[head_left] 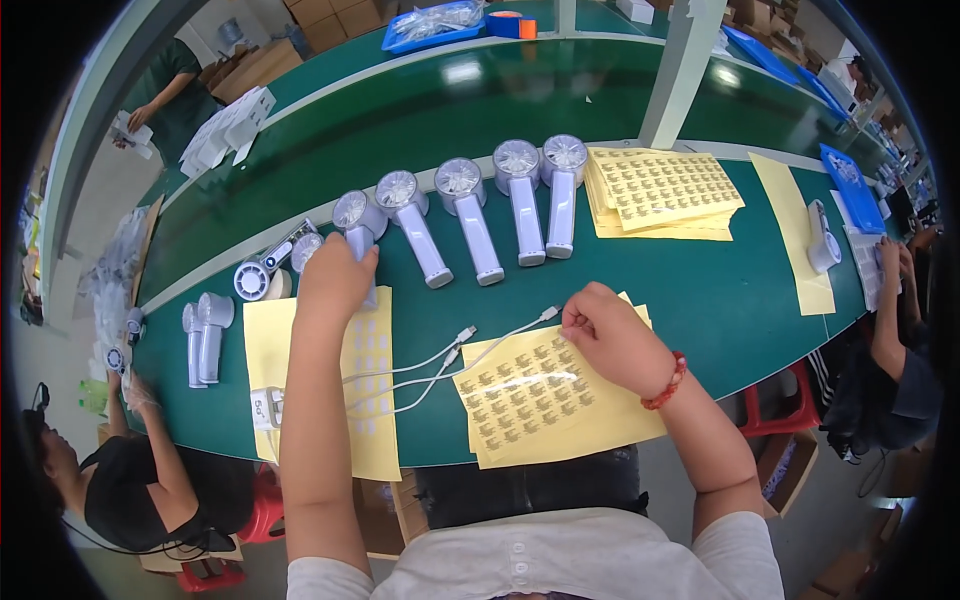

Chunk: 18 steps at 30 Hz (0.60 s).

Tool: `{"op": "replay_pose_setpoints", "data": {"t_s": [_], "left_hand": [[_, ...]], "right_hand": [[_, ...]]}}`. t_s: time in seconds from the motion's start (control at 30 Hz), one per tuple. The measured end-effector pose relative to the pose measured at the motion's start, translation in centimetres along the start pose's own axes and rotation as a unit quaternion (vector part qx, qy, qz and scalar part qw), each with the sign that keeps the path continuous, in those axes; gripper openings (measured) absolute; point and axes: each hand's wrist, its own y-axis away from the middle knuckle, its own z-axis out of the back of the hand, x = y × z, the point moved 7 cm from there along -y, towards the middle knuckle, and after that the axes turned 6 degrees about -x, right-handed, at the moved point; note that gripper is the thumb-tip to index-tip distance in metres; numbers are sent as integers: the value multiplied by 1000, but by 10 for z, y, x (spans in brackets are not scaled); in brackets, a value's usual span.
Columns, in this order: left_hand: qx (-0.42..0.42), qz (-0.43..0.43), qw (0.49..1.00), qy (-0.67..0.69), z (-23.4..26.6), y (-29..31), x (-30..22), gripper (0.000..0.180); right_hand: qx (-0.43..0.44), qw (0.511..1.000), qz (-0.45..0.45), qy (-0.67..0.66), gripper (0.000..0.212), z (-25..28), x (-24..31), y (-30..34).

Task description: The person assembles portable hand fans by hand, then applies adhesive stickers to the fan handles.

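Note:
My left hand (340, 275) is closed round the handle of a lavender handheld fan (352, 212), with the clear-fronted head showing beyond my fingers. My right hand (608, 335) has its fingers pinched together over the upper right part of a sheet of small dark stickers (525, 395); whatever is between the fingertips is too small to make out. This sheet rests on yellow backing paper at the table's near edge. White charging cables (420, 378) lie between my forearms, running from a white plug (266, 410). Another yellow sheet (375, 430) with pale stickers lies beside my left forearm.
Several lavender fans (470, 225) stand in a row ahead, and two more fans (208, 340) lie to the left. A stack of yellow sticker sheets (670, 190) sits at the back right. A metal post (685, 80) rises behind it. Co-workers (120, 470) sit at both sides.

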Motion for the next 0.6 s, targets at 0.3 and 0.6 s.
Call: {"op": "replay_pose_setpoints", "data": {"t_s": [0.3,0.6], "left_hand": [[9,8,815,579,37,23,-22,35],[256,100,370,887,-12,22,-91,34]], "right_hand": [[16,997,69,34,8,-2,10,7],[175,962,-6,-212,11,3,20,10]]}}
